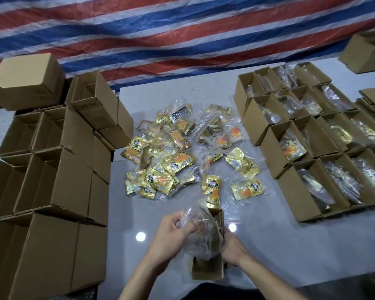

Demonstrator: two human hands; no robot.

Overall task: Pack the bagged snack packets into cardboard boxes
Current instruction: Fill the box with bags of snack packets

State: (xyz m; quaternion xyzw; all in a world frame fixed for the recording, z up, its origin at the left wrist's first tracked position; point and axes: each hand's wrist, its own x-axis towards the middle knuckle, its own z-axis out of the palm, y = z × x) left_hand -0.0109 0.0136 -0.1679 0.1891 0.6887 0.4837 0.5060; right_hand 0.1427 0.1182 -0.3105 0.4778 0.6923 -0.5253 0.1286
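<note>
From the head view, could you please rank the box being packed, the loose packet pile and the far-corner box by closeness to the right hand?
1. Box being packed: touching the right hand.
2. Loose packet pile: table centre, ahead.
3. Far-corner box: far right, by the tarp.

A makeshift packing station, more storeroom than shop. A red, white and blue striped tarpaulin (182, 29) hangs as the back wall at 12 o'clock. Empty cardboard boxes (52, 169) are stacked high at 9 o'clock. On the pale, glossy tabletop (268, 245), a heap of gold snack packets in clear zip bags (171, 152) lies in the middle. Rows of open filled boxes (299, 191) stand side by side at 3 o'clock, with more cartons (364, 53) at 1 o'clock.
</note>
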